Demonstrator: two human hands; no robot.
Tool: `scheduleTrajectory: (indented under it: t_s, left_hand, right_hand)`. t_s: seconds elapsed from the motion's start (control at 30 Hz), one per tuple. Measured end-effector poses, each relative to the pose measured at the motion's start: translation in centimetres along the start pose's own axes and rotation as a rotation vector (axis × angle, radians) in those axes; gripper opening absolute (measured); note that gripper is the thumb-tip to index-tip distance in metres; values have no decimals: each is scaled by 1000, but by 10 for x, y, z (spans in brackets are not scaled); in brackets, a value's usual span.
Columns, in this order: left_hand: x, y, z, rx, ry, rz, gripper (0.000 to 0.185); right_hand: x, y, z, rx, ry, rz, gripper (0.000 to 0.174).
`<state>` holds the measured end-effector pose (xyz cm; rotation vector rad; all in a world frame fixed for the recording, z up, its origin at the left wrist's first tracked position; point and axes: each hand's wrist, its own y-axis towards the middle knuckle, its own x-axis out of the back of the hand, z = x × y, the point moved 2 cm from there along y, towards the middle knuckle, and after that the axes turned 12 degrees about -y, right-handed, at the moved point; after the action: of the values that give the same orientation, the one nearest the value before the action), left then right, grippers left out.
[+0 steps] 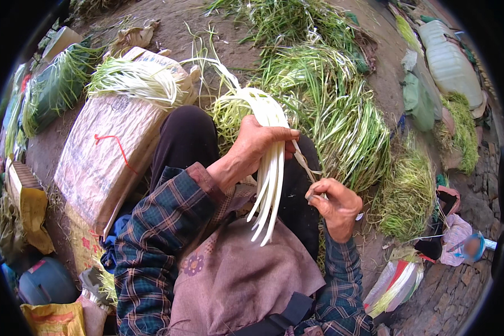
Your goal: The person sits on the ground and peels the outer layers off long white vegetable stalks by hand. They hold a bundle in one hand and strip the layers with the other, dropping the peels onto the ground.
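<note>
My left hand grips a bunch of long white-stalked greens, probably chives, above my lap. The pale stalk ends hang down in front of my apron, and the thin leafy ends trail away beyond the hand. From the bunch a thin, limp strip of leaf runs down to my right hand, whose thumb and fingers are pinched together at its end. The fingertips partly hide their hold. Beyond my right knee lies a large loose heap of green and white stalks.
A sack-covered block stands left of my knee, bearing a bundle of pale stalks. Trimmed leaves are piled at right. A large plastic container lies at the far right. Another person is at lower right.
</note>
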<state>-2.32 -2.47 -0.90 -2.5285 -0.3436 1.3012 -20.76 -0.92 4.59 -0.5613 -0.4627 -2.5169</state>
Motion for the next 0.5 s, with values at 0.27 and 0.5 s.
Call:
scheduleTrajectory:
  t_s: [0.27, 0.5]
  left_hand:
    - [-9, -2, 6, 45, 8, 34, 17]
    - [-17, 3, 10, 27, -28, 72, 14]
  right_hand:
    - [-1, 19, -21, -108, -172, -104, 19]
    - [2, 21, -16, 147, -506, -236, 8]
